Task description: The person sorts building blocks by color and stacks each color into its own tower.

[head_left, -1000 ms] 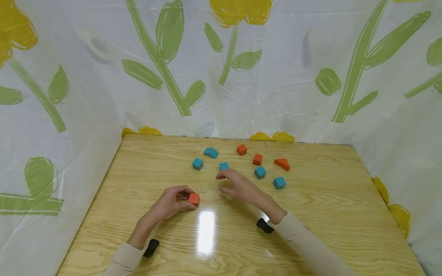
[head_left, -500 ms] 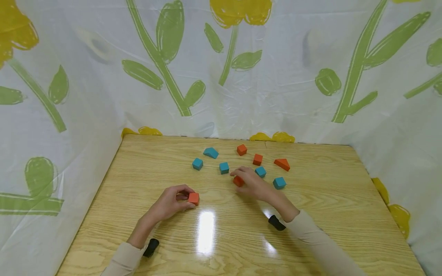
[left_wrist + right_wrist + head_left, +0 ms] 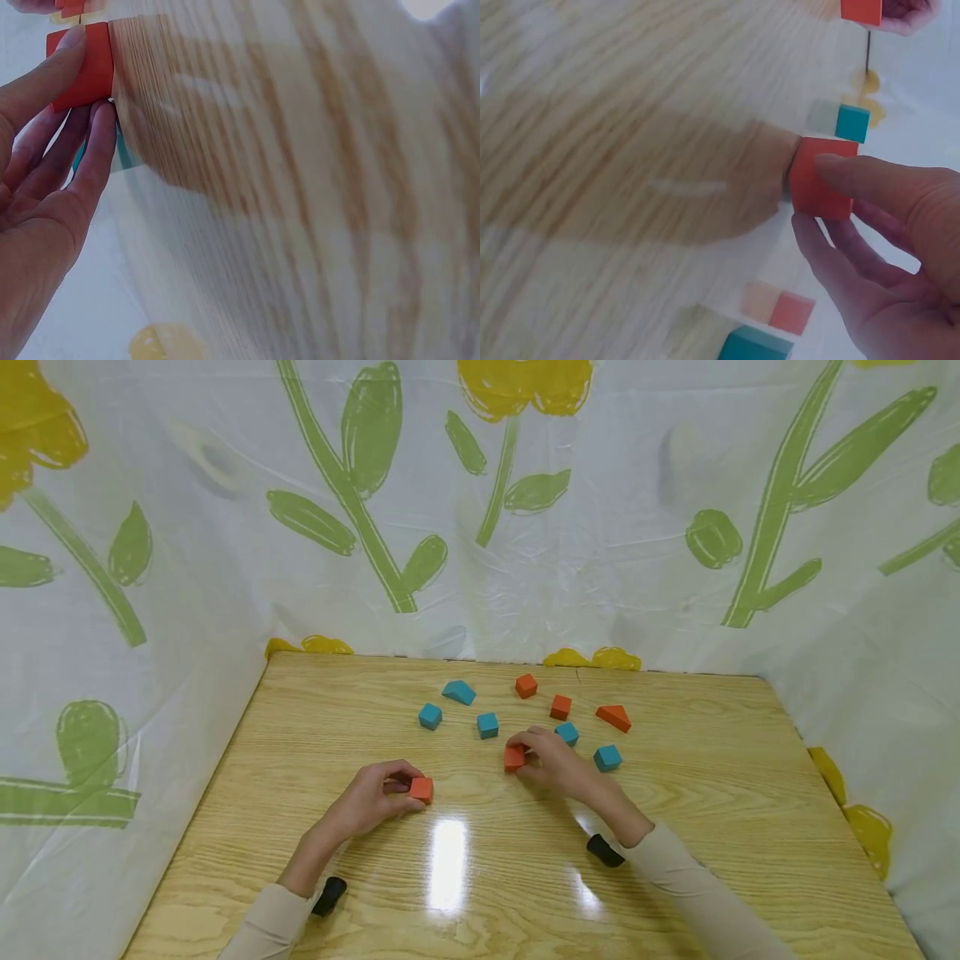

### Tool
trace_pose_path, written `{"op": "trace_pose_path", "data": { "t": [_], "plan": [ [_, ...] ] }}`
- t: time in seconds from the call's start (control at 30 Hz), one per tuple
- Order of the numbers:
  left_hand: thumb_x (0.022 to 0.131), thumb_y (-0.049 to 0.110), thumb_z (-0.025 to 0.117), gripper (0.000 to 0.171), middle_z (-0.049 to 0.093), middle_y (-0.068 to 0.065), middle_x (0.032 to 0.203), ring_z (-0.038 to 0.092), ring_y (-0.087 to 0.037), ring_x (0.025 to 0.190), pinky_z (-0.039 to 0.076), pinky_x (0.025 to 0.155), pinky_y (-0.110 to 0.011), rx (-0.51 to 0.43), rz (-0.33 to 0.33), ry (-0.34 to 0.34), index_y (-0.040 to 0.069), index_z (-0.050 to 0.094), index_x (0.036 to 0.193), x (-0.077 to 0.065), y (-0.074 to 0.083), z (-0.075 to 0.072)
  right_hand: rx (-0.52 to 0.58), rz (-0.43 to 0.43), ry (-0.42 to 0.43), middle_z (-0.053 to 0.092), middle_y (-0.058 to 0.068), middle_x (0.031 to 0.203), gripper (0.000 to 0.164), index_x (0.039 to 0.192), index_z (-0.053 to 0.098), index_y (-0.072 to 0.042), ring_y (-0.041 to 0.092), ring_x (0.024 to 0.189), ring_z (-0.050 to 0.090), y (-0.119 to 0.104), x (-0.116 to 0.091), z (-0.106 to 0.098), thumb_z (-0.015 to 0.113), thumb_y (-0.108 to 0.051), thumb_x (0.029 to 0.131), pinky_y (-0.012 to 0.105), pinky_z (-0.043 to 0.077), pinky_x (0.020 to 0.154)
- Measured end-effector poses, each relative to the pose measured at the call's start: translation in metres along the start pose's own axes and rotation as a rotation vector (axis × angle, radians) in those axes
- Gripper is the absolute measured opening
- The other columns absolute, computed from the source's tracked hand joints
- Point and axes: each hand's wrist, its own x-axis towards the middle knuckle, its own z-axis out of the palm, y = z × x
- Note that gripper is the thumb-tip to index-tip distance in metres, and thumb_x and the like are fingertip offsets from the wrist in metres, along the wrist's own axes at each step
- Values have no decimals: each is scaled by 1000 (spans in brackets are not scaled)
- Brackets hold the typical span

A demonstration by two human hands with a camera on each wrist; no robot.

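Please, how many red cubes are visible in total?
4: the first red cube in the left hand, the second red cube in the right hand, the third red cube farthest back, the fourth red cube between it and the red triangular block. The hands could hide more.

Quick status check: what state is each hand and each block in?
Left hand: pinching a red cube
Right hand: pinching another red cube
Two farther red cubes: ungripped, apart, on the table
Four blue cubes: ungripped, one partly hidden by the right hand
Blue wedge: ungripped, on the table
Red wedge: ungripped, on the table
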Motion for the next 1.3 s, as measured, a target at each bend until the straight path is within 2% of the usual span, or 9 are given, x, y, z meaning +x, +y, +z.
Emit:
{"op": "trace_pose_path", "data": {
  "t": [0.17,0.3,0.53,0.67,0.87,1.0,1.3],
  "plan": [
    [90,4,78,29,67,-18,114,67,-34,106,59,92,-34,-9,-7,-5,-3,67,116,0,1,0,38,-38,27,66,16,108,29,117,67,8,32,102,64,-3,3,6,76,7,89,34,60,89],
    [89,4,79,28,68,-15,113,67,-32,106,59,92,-32,-9,-19,-6,-1,68,115,1,1,0,11,-49,44,67,14,108,31,117,69,4,30,102,67,-7,6,13,78,4,88,32,60,88],
    [90,5,79,26,68,-15,112,68,-31,104,59,92,-36,-3,-1,-1,-2,69,113,1,0,0,36,-47,3,66,15,114,31,120,69,3,29,106,65,-18,12,22,77,1,90,36,59,91],
    [90,5,79,26,68,-14,111,68,-30,103,59,92,-36,5,11,2,-1,69,112,1,0,0,44,-64,-7,67,14,113,30,120,70,3,29,106,65,-21,16,27,77,1,91,34,59,91],
    [90,6,79,26,68,-15,112,68,-31,103,59,92,-36,1,11,4,-1,69,113,1,-1,0,10,-59,-34,68,12,116,31,121,71,0,26,107,63,-28,22,34,78,-6,92,34,57,91],
    [90,5,79,26,68,-15,111,69,-31,103,59,92,-36,-3,11,5,-1,69,112,1,-1,0,-13,-52,-52,69,9,114,31,122,72,-2,24,104,62,-34,27,39,79,-10,93,32,55,89],
    [89,4,79,26,68,-13,110,69,-30,104,59,92,-36,1,1,6,0,69,112,2,-1,1,39,-60,-86,68,9,111,35,125,72,-2,21,101,62,-45,34,51,79,-9,92,26,53,84]
  ]
}}
